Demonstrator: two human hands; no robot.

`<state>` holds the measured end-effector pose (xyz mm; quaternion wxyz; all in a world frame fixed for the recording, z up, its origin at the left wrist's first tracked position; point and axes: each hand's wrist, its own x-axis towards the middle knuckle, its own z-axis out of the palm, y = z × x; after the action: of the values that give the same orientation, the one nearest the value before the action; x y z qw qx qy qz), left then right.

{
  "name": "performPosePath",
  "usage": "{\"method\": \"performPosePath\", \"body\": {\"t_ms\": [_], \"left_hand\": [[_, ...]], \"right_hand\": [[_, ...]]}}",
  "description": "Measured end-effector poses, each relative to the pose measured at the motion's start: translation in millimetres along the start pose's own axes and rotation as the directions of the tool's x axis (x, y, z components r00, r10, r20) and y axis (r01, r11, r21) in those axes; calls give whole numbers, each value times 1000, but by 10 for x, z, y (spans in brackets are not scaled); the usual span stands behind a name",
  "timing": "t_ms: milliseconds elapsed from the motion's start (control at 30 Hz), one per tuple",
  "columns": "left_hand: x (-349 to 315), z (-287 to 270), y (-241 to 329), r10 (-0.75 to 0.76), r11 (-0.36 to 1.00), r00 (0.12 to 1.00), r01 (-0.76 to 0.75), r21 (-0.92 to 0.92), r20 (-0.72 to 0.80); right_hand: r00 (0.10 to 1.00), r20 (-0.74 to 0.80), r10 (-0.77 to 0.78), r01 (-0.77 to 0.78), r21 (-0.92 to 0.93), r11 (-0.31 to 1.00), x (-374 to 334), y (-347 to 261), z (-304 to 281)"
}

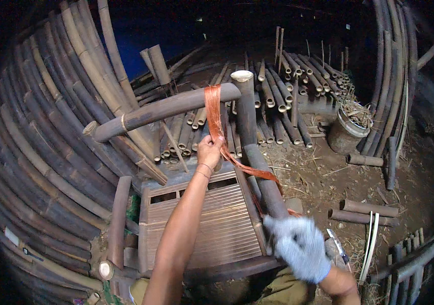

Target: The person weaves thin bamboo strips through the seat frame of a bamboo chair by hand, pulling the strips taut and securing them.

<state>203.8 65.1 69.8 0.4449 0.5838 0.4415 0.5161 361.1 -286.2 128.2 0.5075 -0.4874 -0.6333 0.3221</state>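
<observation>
My bare left hand (210, 151) is closed on an orange plastic strip (214, 114), just below where it loops over a thick dark bamboo pole (166, 109). From there the strip runs down to the right and crosses a slanting bamboo armrest (266, 185). My right hand (300, 249), in a grey-white knitted glove, is curled beside the armrest's lower end. Its fingers are bent together, and what they hold, if anything, is hidden. More orange strip shows just above the glove. Between my arms lies the slatted bamboo seat (204, 223) of a chair frame.
Long bamboo poles (49, 137) lean along the left. Cut bamboo tubes (278, 91) are stacked at the back. A bucket of shavings (348, 129) stands at right. A knife (338, 245) lies by the glove, near pale bamboo strips (369, 246) and short bamboo pieces (364, 213).
</observation>
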Motion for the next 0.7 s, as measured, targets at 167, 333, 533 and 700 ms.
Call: {"method": "performPosePath", "body": {"t_ms": [167,333,533,700], "left_hand": [[-1283,206,187,-585,795,720,601,84,373],[-2370,-205,303,-426,478,340,871,-110,838],[-1993,-605,838,-329,653,674,668,-356,662],[-2387,-857,1055,73,941,909,-199,273,411]], "right_hand": [[913,-382,140,-84,158,984,-791,359,690],[944,-144,296,-266,197,944,-1161,564,1447],[992,45,-119,127,-305,944,-1408,948,1778],[873,170,458,-360,858,366,-1112,812,1624]]}}
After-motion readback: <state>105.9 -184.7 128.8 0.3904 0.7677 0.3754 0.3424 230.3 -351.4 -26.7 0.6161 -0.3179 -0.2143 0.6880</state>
